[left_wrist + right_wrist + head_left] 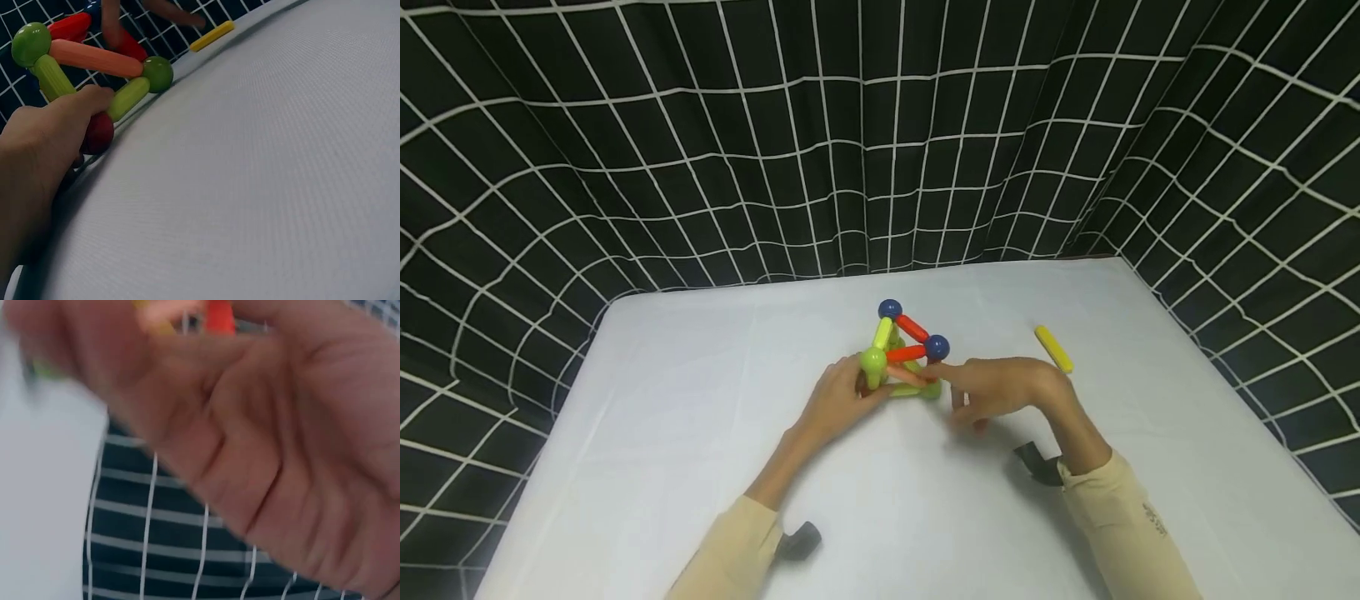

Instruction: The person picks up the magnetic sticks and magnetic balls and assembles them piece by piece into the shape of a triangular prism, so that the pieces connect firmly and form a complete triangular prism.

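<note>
A toy frame of rods and balls stands on the table, with a light green ball (873, 360) at its near upper corner. Two blue balls, one at the top (890, 309) and one at the right (936, 347), join red rods (912, 327). My left hand (838, 398) grips the frame's lower left corner, its thumb beside a dark red ball (99, 134) and green rods (130, 99). An orange rod (94, 57) spans two green balls in the left wrist view. My right hand (1000, 387) reaches an extended index finger to the frame's right side; its other fingers hang loosely below.
A loose yellow rod (1054, 348) lies on the white-covered table (700, 375), right of the frame. Black curtains (820, 150) with a white grid surround the table's back and sides. Dark wrist-camera pieces (801, 542) stick out by both sleeves.
</note>
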{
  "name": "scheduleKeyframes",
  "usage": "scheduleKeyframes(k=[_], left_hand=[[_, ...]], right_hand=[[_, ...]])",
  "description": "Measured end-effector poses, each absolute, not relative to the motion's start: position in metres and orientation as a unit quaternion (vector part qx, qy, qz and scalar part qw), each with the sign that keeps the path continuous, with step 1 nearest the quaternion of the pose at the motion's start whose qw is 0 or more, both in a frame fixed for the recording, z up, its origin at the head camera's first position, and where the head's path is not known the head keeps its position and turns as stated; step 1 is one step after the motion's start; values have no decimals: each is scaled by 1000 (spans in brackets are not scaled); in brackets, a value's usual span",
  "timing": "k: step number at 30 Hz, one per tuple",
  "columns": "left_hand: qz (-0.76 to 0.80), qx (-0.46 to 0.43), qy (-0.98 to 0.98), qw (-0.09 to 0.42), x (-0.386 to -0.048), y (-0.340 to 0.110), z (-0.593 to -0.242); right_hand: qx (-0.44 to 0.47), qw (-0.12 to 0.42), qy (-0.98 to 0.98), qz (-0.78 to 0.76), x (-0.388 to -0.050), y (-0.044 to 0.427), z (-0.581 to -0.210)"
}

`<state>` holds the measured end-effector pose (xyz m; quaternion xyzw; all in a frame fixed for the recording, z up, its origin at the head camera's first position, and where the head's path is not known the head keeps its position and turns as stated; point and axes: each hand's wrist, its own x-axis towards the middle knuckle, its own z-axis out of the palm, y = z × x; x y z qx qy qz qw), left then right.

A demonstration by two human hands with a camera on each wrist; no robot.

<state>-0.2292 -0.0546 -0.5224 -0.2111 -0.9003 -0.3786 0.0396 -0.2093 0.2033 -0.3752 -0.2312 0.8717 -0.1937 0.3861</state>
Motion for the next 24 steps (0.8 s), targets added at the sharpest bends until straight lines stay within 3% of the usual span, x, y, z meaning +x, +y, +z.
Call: scheduleKeyframes(k=[9, 14, 18, 24], left_hand=[[-445, -159, -879, 60, -229, -61, -522], [-409, -222, -885, 5, -229, -58, -523], [-395, -257, -882, 1, -229, -56, -523], [-427, -255, -867, 27, -230, -55, -523]], right_hand=[[-281, 326, 875, -222, -243, 223, -402], [-336, 399, 814, -254, -241, 215, -414], [-361, 423, 791, -256, -236, 213, -406], [-260, 362, 865, -228, -231, 261, -377]])
